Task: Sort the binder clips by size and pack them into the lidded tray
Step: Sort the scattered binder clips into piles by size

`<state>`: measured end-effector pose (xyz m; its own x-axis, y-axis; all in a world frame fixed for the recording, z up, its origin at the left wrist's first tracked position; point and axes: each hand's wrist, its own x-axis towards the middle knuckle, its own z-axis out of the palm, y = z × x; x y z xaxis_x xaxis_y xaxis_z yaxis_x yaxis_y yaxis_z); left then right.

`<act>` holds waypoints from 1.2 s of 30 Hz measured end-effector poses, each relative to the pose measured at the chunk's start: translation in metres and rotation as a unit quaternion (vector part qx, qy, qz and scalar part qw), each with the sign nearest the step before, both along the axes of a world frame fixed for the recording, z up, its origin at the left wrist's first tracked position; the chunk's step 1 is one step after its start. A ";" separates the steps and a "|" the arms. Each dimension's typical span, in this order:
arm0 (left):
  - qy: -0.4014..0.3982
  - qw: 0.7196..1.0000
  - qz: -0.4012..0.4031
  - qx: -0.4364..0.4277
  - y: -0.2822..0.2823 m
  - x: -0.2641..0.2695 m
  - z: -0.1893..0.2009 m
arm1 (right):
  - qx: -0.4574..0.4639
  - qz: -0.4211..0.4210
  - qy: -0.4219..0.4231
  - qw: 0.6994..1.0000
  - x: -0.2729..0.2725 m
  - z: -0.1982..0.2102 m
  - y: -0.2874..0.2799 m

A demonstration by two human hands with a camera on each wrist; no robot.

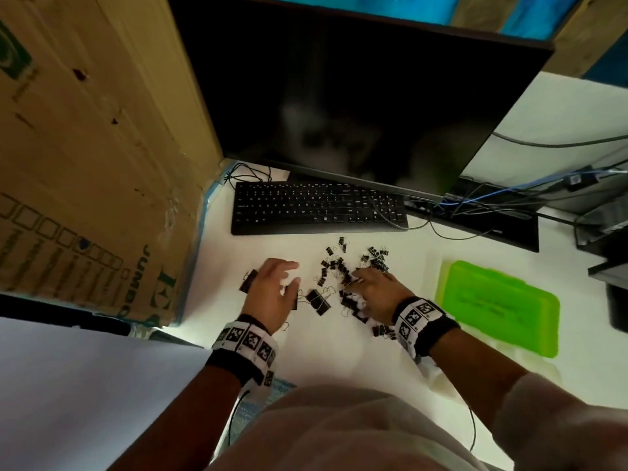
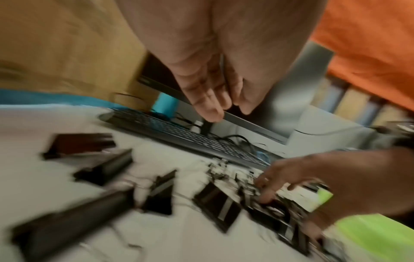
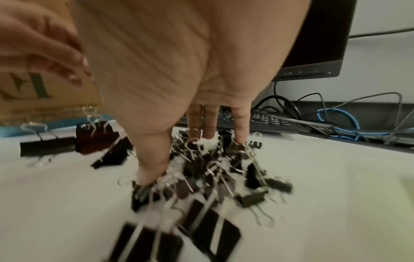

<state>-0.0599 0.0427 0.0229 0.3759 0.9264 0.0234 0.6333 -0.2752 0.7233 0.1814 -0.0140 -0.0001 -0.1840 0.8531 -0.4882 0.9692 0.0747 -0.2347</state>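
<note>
Head view: hands [image 1: 272, 294] among binder clips [image 1: 343, 277]

- An office workstation: a white desk [image 1: 339, 351] carries a black keyboard [image 1: 317, 207] in front of a dark monitor [image 1: 356, 96].
- Tangled cables [image 1: 492, 198] (one blue) run behind the screen.
- A large cardboard carton [image 1: 95, 147] stands at the left, and black binder clips [image 1: 343, 270] lie scattered.

Dim room; heavy motion blur both wrist views; wide-angle bending at edges.
</note>
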 end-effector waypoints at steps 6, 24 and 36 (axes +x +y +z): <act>0.133 0.967 -0.208 -0.065 -0.033 0.058 -0.029 | 0.016 0.008 -0.028 0.999 0.021 -0.010 -0.017; 0.250 0.945 -0.202 0.064 -0.006 0.043 -0.042 | 0.051 0.012 0.045 0.998 0.013 -0.014 -0.022; 0.278 0.949 -0.148 0.029 0.007 0.018 -0.034 | -0.058 0.021 0.184 0.981 -0.018 0.008 -0.041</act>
